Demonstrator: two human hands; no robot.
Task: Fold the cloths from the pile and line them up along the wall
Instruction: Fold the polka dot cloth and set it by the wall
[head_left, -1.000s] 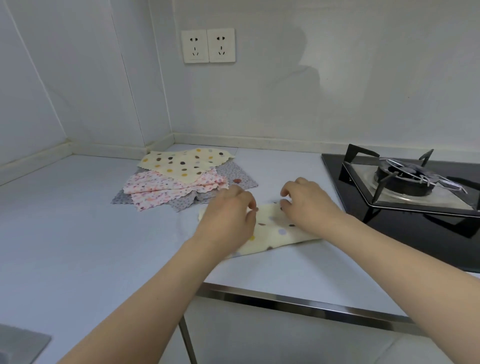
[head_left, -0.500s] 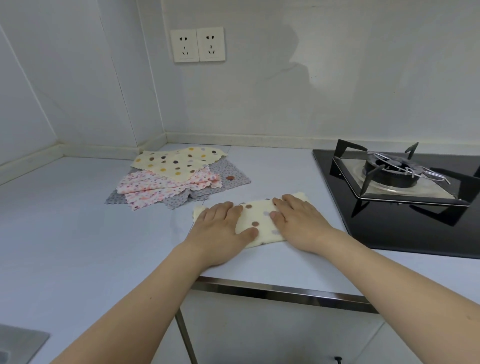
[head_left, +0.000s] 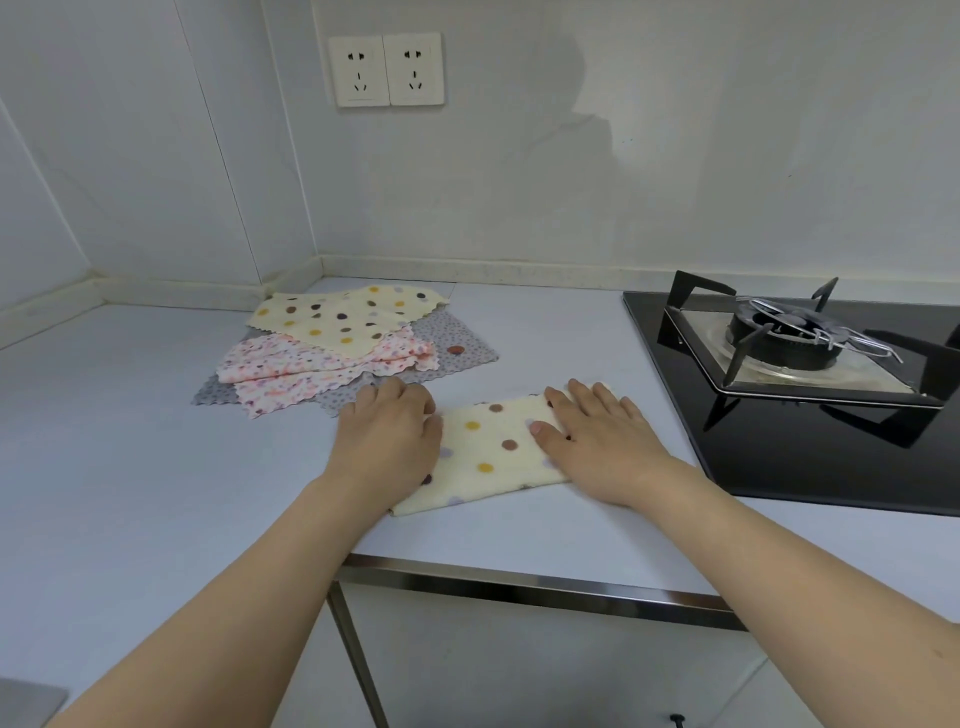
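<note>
Head view: folded cloth (head_left: 493, 447) flat on counter (head_left: 130, 441) near front edge, well short of wall (head_left: 571, 182). Left hand (head_left: 387, 441) and right hand (head_left: 597, 441) both flat, fingers straight, pressing its ends. Pile (head_left: 343, 348) just behind left hand, stove (head_left: 789, 358) off to right.
</note>
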